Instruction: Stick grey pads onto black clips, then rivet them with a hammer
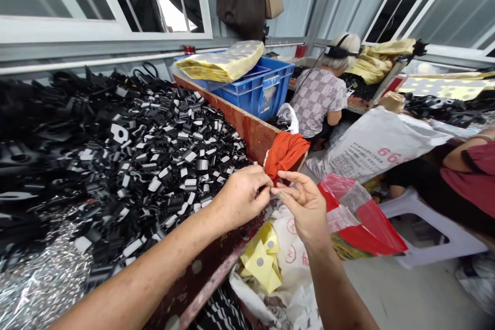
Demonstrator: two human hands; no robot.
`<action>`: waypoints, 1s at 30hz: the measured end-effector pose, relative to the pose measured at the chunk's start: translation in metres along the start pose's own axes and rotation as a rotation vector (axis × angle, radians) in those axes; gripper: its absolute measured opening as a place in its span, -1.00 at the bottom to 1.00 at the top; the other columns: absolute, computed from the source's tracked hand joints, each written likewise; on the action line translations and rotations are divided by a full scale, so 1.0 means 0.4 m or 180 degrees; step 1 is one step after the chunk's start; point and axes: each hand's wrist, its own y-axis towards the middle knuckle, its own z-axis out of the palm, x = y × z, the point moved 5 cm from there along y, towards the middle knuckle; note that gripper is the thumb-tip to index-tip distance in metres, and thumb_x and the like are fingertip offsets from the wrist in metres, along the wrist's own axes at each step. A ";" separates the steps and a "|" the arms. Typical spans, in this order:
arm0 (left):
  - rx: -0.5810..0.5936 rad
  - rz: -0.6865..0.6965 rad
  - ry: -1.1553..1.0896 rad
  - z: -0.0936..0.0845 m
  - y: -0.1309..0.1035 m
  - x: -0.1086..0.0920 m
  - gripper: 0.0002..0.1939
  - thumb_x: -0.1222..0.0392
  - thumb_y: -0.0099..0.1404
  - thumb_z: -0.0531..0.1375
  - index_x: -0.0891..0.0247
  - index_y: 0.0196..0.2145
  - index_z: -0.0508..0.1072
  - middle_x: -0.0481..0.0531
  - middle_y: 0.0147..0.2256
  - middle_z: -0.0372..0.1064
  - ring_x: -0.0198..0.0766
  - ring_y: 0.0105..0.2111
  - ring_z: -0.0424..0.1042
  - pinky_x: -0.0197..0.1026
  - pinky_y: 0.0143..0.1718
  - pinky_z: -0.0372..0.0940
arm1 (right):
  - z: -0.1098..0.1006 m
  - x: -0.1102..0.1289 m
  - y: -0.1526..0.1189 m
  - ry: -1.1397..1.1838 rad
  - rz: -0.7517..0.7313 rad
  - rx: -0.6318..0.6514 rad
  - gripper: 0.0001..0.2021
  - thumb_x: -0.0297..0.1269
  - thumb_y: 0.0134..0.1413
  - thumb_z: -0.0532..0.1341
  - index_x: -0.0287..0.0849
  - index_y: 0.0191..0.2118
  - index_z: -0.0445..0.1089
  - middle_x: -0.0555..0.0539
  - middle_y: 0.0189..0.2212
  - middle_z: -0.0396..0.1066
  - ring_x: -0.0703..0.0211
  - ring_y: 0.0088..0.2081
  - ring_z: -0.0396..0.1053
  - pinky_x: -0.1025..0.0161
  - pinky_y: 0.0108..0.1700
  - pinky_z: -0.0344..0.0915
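Fingers (263, 179) of the left hand (240, 199) curl nearly closed, close to the right hand's (307, 209) slightly parted ones at the near end of the orange cloth (285, 150); whether they grip anything, I cannot tell. Black-and-grey pieces (202, 165) spread left of the cloth, a blue crate (247, 90) stands beyond it, and a white sack (296, 283) sits nearer.

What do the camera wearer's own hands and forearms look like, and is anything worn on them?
The left hand and right hand are ungloved. The left forearm and right forearm are bare, slender and sleeveless where visible; no watch, bracelet or ring shows.
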 end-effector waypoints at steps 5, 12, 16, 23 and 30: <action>0.0079 -0.0069 -0.0107 -0.007 0.001 -0.006 -0.79 0.43 0.32 0.15 0.29 -0.35 0.58 0.02 -0.41 0.42 -0.26 -0.37 0.42 -0.25 -0.32 0.26 | -0.003 -0.006 0.008 0.0172 0.0148 0.0055 -0.62 -0.32 -0.04 0.52 -0.03 -0.07 0.51 -0.04 -0.02 0.61 0.20 -0.26 0.66 0.16 0.12 0.53; 0.0020 -0.0003 0.0074 -0.002 -0.003 -0.001 -0.81 0.42 0.29 0.16 0.30 -0.44 0.52 0.02 -0.45 0.39 -0.26 -0.40 0.39 -0.25 -0.36 0.23 | 0.005 0.001 0.002 -0.0152 0.0014 0.0018 -0.62 -0.26 -0.04 0.51 -0.06 -0.06 0.51 -0.07 -0.03 0.62 0.17 -0.22 0.66 0.09 0.17 0.50; 0.0081 0.0147 0.0079 -0.003 0.003 0.000 -0.78 0.42 0.31 0.13 0.29 -0.43 0.51 0.00 -0.46 0.37 -0.29 -0.42 0.37 -0.25 -0.36 0.22 | 0.003 -0.012 0.007 0.0124 0.0150 0.0166 -0.61 -0.29 -0.02 0.52 -0.04 -0.04 0.49 -0.06 0.00 0.60 0.18 -0.27 0.66 0.13 0.11 0.54; 0.0170 -0.0067 -0.0251 -0.016 0.005 0.003 -0.77 0.40 0.37 0.11 0.29 -0.38 0.52 0.03 -0.39 0.43 -0.28 -0.36 0.41 -0.25 -0.29 0.27 | 0.008 0.000 0.009 0.0089 0.0058 0.0116 -0.64 -0.29 0.00 0.50 -0.05 -0.06 0.51 -0.06 -0.01 0.62 0.20 -0.26 0.66 0.15 0.11 0.54; 0.0043 0.0100 0.0132 -0.008 0.000 -0.002 -0.82 0.40 0.31 0.15 0.32 -0.41 0.52 0.05 -0.44 0.39 -0.23 -0.37 0.39 -0.22 -0.32 0.26 | 0.011 0.001 -0.005 -0.0366 -0.0099 -0.0026 -0.66 -0.29 0.06 0.46 -0.05 -0.01 0.53 -0.07 -0.04 0.63 0.12 -0.10 0.64 0.10 0.16 0.51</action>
